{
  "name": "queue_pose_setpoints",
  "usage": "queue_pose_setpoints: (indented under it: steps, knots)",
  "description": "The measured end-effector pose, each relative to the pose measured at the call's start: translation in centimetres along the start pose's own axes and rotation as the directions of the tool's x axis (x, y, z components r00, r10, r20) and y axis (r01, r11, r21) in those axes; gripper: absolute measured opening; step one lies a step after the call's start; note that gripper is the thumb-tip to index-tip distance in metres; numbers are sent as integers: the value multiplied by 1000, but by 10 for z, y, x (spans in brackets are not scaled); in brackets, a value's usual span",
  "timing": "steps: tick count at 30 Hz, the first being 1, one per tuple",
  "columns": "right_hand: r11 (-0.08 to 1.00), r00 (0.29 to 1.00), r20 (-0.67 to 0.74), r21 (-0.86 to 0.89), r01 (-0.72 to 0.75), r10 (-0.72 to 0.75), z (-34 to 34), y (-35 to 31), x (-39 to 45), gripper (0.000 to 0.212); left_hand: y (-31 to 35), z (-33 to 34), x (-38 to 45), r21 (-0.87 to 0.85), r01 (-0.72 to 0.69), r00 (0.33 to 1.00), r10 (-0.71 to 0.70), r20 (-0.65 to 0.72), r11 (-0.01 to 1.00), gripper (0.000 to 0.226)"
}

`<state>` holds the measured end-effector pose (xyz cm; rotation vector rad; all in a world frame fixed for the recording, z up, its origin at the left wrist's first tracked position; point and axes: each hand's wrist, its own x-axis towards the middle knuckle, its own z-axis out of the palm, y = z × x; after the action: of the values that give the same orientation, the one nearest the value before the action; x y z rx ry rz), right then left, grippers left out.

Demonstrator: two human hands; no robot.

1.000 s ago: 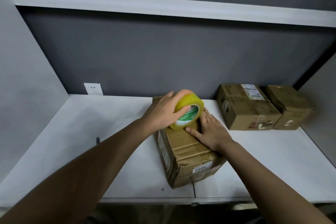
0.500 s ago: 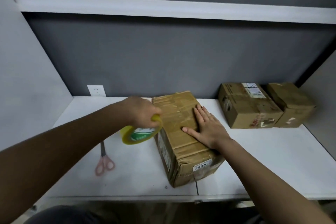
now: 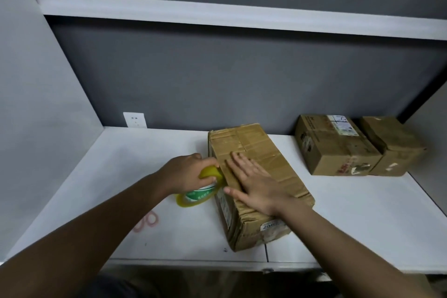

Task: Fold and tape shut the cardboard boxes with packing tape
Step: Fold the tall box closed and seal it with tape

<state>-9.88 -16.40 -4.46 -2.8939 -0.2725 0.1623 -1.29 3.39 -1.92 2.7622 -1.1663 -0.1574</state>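
Now | my left hand (image 3: pixel 187 173) grips tape roll (image 3: pixel 196 195) against box (image 3: pixel 256 152) left side | right hand (image 3: pixel 254 185) flat, fingers straight, atop box | scissors (image 3: pixel 146 221) left of box on surface (image 3: pixel 362 220)

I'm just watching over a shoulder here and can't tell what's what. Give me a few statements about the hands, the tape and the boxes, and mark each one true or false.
1. The left hand holds the yellow tape roll beside the left side of the long box. True.
2. The right hand is curled round a pair of scissors. False: it lies flat, fingers straight, on top of the long box.
3. Two smaller boxes sit side by side at the back right of the white table. True.
4. The tape roll rests on top of the long box. False: it is low by the box's left side, near the table.
5. The long box's top flaps stand open. False: they are folded down.
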Motion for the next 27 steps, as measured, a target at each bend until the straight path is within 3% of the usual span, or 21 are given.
queue_pose_setpoints:
  steps: [3, 8, 10, 14, 16, 21, 24, 27]
  knots:
    - [999, 999, 7, 31, 35, -35, 5, -8, 1, 77, -2, 1, 2, -40, 12, 1000, -12, 7, 999, 43]
    - [998, 999, -20, 47, -29, 30, 5, -13, 7, 63, -4, 8, -4, -169, 40, 997, -52, -65, 985, 49]
    - [999, 996, -70, 23, -49, 51, 8, -22, 7, 71, -6, 13, -11, -231, 40, 993, -65, -99, 972, 52]
    - [970, 936, -257, 96, -225, 243, 5, -28, 18, 59, -15, 26, -26, -345, 0, 970, -84, -228, 939, 55]
    - [941, 898, -291, 20, -338, 329, 3, -32, 28, 61, -17, 35, -29, -373, -5, 955, -106, -276, 928, 56]
    - [817, 816, -53, 41, -575, 576, -6, -24, 42, 100, -17, 50, -37, -515, 9, 916, -214, -340, 857, 54]
    - [781, 781, 67, 19, -624, 621, -17, -18, 44, 113, -17, 61, -39, -550, -27, 908, -209, -363, 835, 56]
    - [777, 770, 132, -5, -630, 625, -22, -17, 47, 116, -16, 66, -46, -475, -2, 911, -194, -364, 880, 53]
